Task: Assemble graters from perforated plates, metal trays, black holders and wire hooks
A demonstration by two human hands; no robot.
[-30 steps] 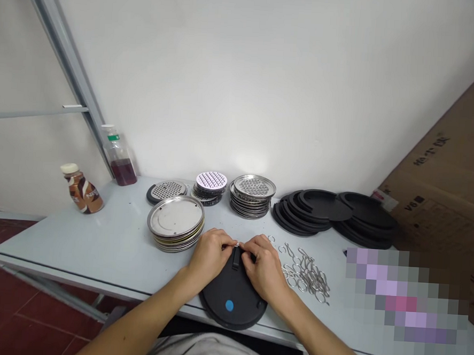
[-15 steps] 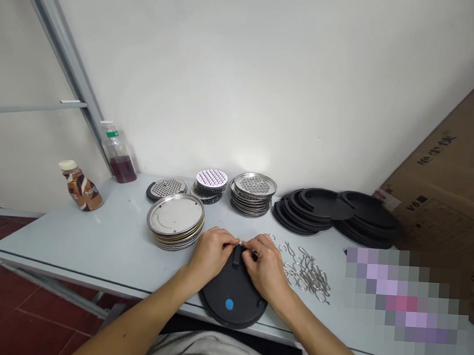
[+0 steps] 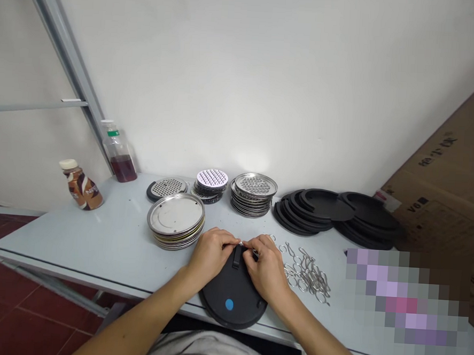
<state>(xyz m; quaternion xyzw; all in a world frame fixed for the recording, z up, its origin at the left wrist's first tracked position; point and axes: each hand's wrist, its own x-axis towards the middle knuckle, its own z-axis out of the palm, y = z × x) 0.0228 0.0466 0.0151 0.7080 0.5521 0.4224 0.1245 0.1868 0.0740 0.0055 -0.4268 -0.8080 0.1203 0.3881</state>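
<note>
A black round plate [image 3: 235, 295] with a blue dot and a raised clip-like tab lies at the table's front edge, slightly over it. At its far rim, my left hand [image 3: 213, 253] and my right hand [image 3: 267, 265] meet with fingers pinched on a small shiny metal piece [image 3: 241, 243]. Most of that piece is hidden by the fingertips. Close to my right hand is a loose heap of metal rings and looped clips [image 3: 309, 275]. To the left of my left hand stands a stack of round metal discs [image 3: 176, 216].
Along the wall stand stacks of perforated metal grater discs [image 3: 255, 186], a smaller stack topped by a lilac disc [image 3: 212, 178], and black round plates [image 3: 323, 207]. Two bottles, one brown [image 3: 83, 187] and one with dark red liquid [image 3: 121, 165], stand left. Cardboard boxes [image 3: 440, 195] rise at right.
Both hands keep their pinch at the plate's far rim, almost still. The view has shifted very slightly.
</note>
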